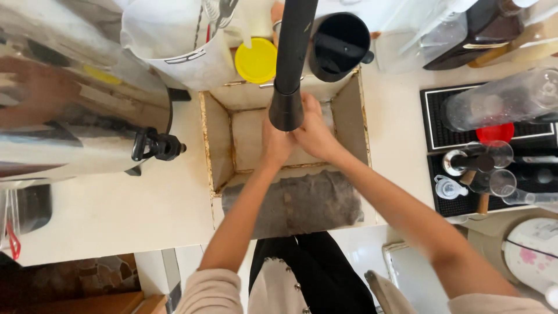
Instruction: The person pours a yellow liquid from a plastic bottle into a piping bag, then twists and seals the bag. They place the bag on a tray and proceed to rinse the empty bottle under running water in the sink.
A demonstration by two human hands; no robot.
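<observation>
White counter (145, 203) – left hand (275, 142), right hand (314, 132) pressed together in sink (354, 116), grip unclear.

A black faucet (289, 70), a yellow lid (256, 60) at eleven o'clock and a possibly rust-stained beige sink (218, 139) are seen.

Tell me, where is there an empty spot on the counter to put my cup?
The white counter is bare between the steel urn's black tap and the sink. A narrower bare strip lies between the sink and the black mat. The mat is crowded with glasses, and both hands fill the sink under the black faucet.
</observation>
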